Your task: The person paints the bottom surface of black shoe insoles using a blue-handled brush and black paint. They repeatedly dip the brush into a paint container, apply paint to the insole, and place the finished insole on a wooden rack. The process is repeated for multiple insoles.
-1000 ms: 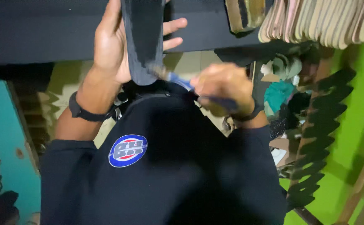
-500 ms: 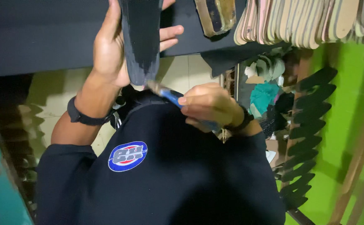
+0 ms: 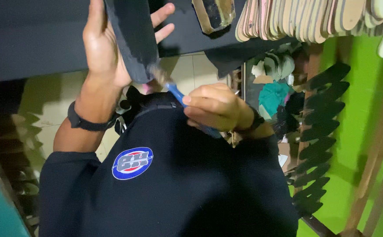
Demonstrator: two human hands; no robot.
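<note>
Top end of the dark board cut off by the upper edge. Left hand behind that board, palm and most fingers hidden, fingertips cropped at the top. Tool tip blurred, kind not clear. Blue handle mostly buried inside the right hand; grip on it closed, lower end hidden. Row of pale boards cropped by the top and right edges. Heap of cloth scraps too jumbled and dim to sort out. Lower torso under the dark shirt cut off at the bottom edge.
</note>
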